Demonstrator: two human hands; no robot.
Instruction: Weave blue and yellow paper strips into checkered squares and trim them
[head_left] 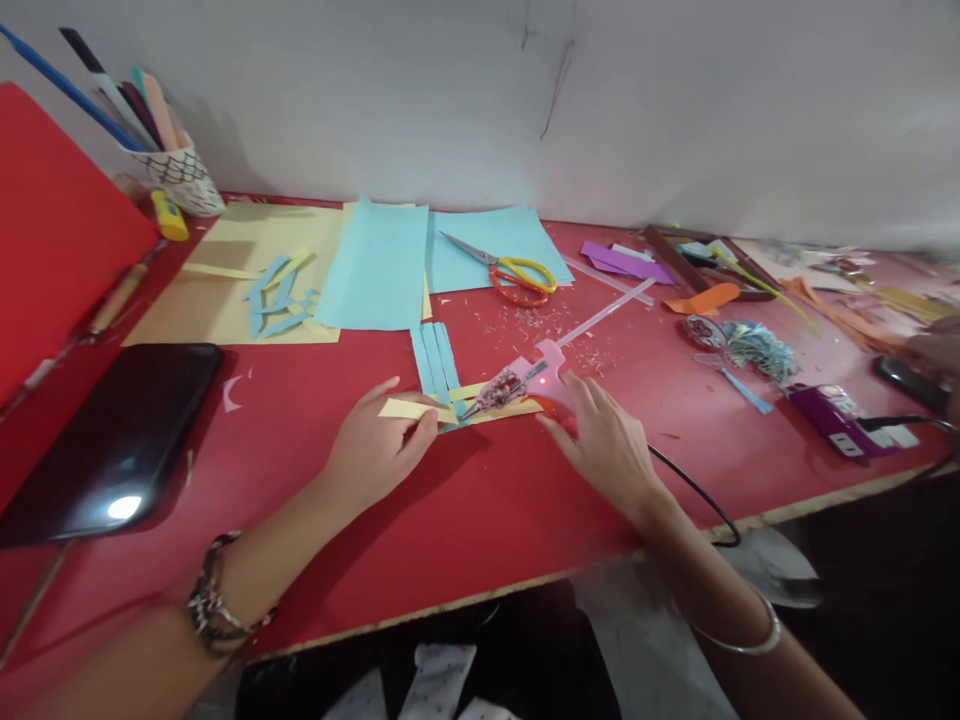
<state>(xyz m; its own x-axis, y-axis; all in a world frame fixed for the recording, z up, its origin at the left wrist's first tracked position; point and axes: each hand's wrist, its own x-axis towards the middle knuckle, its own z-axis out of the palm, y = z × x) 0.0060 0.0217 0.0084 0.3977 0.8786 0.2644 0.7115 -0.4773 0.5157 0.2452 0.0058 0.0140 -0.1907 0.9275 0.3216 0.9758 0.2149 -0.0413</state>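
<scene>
Left fingers (424,430) pinch pale-yellow paper strip (405,409); right fingers (596,396) grip pink plastic glue gun (553,366); light-blue paper strips (433,360) crossed at near end only.

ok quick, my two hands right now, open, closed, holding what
Left hand: closed, pinching a pale yellow paper strip.
Right hand: closed around the handle of a pink glue gun.

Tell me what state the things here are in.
Left hand: pinching yellow strip
Right hand: gripping glue gun
Glue gun: glue stick inserted, light apparently on
Scissors: lying flat, blades closed
Black device: flat, dark
Patterned cup: upright, filled
Extension box: black cord apparently plugged in
Blue sheets: spread out
</scene>
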